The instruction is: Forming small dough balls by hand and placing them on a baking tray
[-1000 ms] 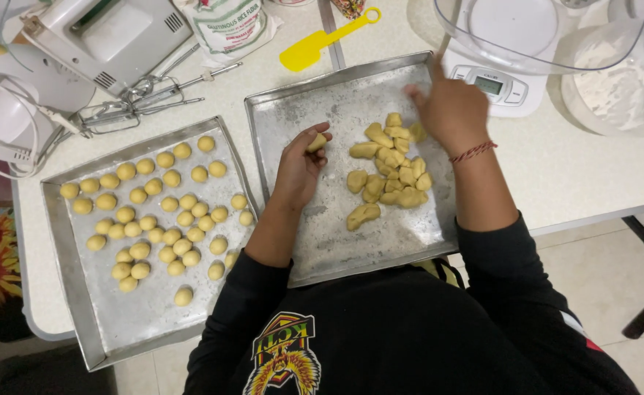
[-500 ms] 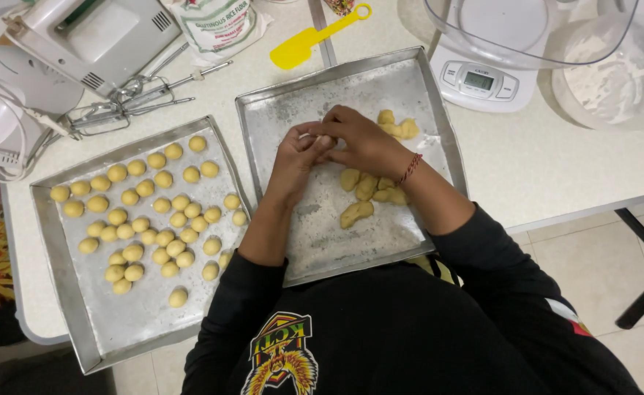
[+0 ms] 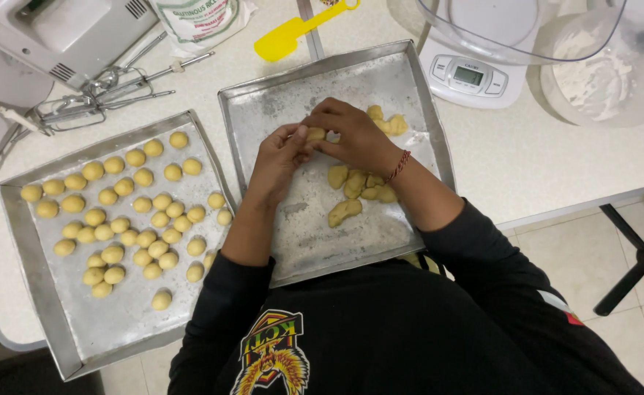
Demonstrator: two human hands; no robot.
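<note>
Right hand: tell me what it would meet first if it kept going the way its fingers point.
The right hand points leftward at the dough piece it pinches, then the left hand touching it.

Yellow spatula, kitchen scale, mixer beaters.

Small yellow dough piece between fingertips

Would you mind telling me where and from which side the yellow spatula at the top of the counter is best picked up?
Grip the yellow spatula by its narrow handle, the end pointing up and right toward the frame's top edge. Come from above: it lies flat on the white counter, so only its top and side edges are free. The broad blade, nearer the right-hand baking tray, is wider and probably harder to pinch.
</note>
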